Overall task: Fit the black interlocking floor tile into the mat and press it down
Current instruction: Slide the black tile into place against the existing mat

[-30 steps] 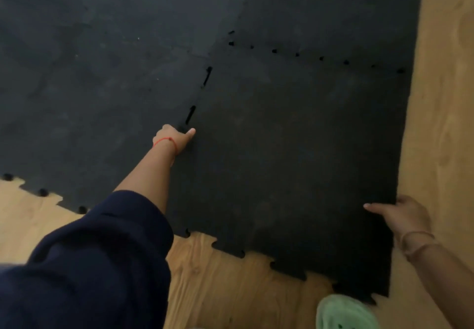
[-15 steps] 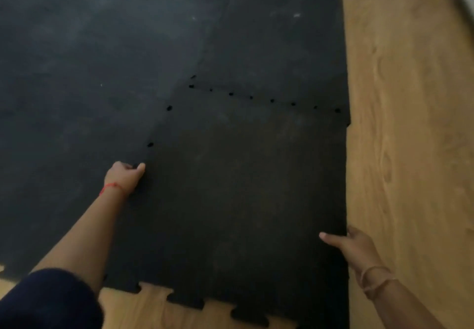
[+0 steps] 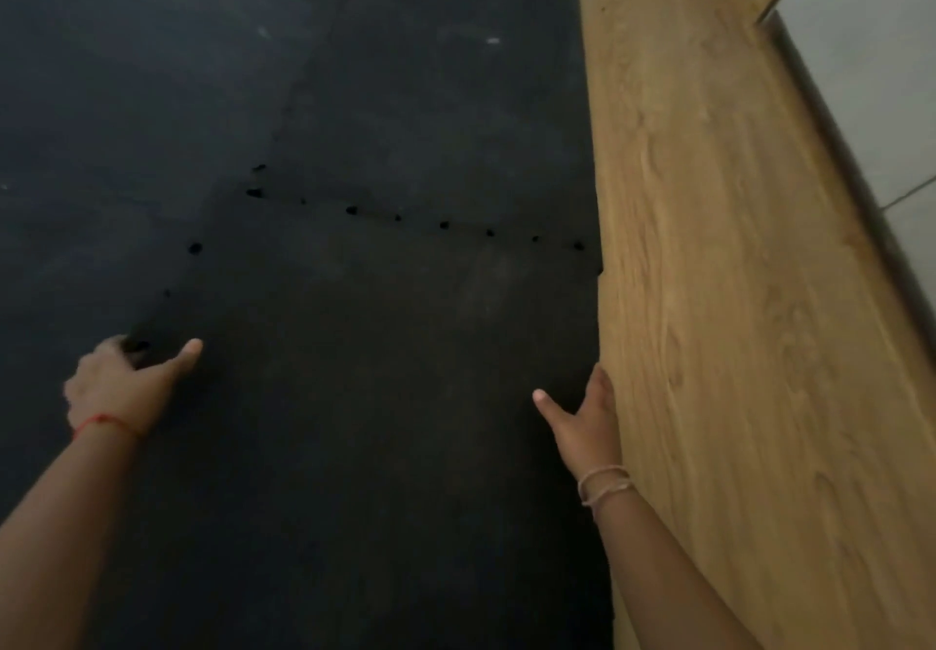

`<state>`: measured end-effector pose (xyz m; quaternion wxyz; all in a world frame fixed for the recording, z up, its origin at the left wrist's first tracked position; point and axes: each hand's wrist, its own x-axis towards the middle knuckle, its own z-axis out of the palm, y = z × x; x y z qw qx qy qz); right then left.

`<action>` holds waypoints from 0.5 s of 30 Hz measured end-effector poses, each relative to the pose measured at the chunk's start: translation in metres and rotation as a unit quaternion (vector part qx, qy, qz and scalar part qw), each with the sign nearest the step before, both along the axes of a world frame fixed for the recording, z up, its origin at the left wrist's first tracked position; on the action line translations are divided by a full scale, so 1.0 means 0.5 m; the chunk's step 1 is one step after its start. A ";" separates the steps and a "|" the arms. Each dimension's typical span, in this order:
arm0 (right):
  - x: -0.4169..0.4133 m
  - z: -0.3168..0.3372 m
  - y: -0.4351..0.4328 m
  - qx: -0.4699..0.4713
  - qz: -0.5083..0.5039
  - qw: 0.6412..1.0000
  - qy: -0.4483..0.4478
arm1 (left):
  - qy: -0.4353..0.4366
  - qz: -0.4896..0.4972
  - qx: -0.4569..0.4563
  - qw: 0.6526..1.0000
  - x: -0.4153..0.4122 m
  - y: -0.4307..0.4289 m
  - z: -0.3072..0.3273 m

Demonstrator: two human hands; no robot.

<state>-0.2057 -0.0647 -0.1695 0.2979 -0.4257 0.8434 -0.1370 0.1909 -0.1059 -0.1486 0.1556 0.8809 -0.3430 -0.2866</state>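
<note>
Two bare hands brace a black floor tile (image 3: 364, 396) lying on wooden floor (image 3: 734, 295). The right hand (image 3: 582, 421), fingers spread, steadies its outer edge; the left hand (image 3: 121, 386) pinches the seam edge — likely aligning teeth. Beyond, small gaps dot its joins with the mat (image 3: 152, 92) — not fully seated.
</note>
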 end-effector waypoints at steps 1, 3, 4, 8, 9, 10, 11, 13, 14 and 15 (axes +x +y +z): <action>-0.008 -0.006 0.005 -0.007 -0.001 1.000 0.006 | -0.002 -0.002 0.001 1.000 -0.005 0.007 -0.007; -0.027 -0.011 0.012 -0.004 -0.004 1.000 0.027 | -0.020 -0.003 0.012 1.000 -0.026 0.021 -0.022; -0.035 -0.013 0.013 0.001 -0.004 0.999 0.038 | -0.035 -0.002 0.018 0.999 -0.039 0.024 -0.029; -0.048 -0.013 0.015 0.009 -0.005 0.999 0.042 | -0.047 0.014 0.015 0.999 -0.051 0.017 -0.039; -0.048 -0.014 0.020 0.005 -0.013 1.000 0.028 | -0.042 0.021 0.009 0.999 -0.045 0.014 -0.040; -0.049 -0.016 0.027 0.001 -0.017 1.000 0.022 | -0.039 0.025 0.004 0.999 -0.039 0.010 -0.042; -0.048 -0.018 0.037 0.004 -0.013 1.000 0.026 | -0.038 0.025 0.001 0.999 -0.035 0.007 -0.043; -0.046 -0.020 0.054 0.023 0.008 0.998 0.049 | -0.040 0.022 0.002 0.999 -0.034 0.002 -0.042; -0.045 -0.021 0.058 0.036 0.017 0.997 0.059 | -0.046 0.021 0.004 0.999 -0.035 0.001 -0.040; -0.042 -0.021 0.058 0.044 0.023 0.997 0.064 | -0.052 0.018 0.009 0.998 -0.037 0.001 -0.038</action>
